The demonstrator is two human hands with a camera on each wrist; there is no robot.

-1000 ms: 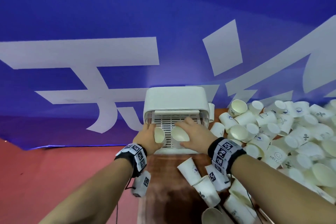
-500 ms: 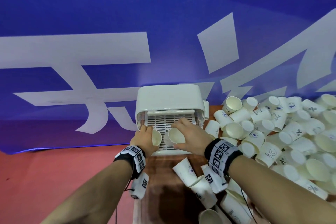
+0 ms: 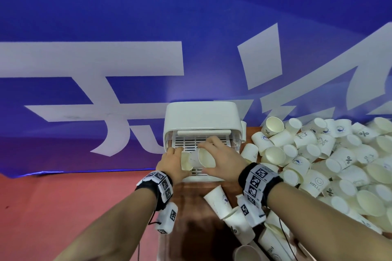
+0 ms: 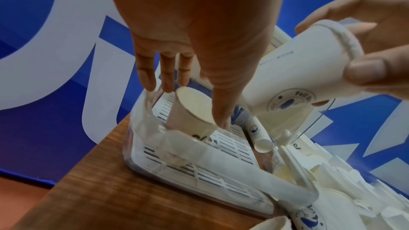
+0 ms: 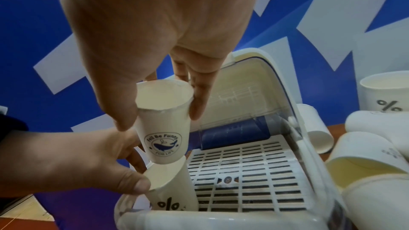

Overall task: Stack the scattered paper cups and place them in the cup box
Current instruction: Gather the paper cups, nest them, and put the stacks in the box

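The white cup box (image 3: 202, 121) stands open at the table's back edge, its slotted tray (image 5: 243, 172) showing. My left hand (image 3: 174, 162) holds a paper cup with a % mark (image 5: 170, 191) at the tray's left side, mouth tilted up. My right hand (image 3: 220, 160) grips a stack of whale-logo cups (image 5: 162, 128) by the rim. That stack's base touches the mouth of the % cup (image 4: 190, 113). In the left wrist view the whale stack (image 4: 294, 69) comes in from the right, above the tray (image 4: 199, 169).
A large heap of loose white paper cups (image 3: 331, 163) covers the table to the right of the box. Several more cups (image 3: 233, 214) lie near me under my right forearm. A blue banner (image 3: 148, 48) hangs close behind the box. The wooden table edge (image 4: 88, 155) runs left of the box.
My right hand has brought its cup stack leftward until its base meets the mouth of the cup in my left hand. Both hands stay over the box tray.
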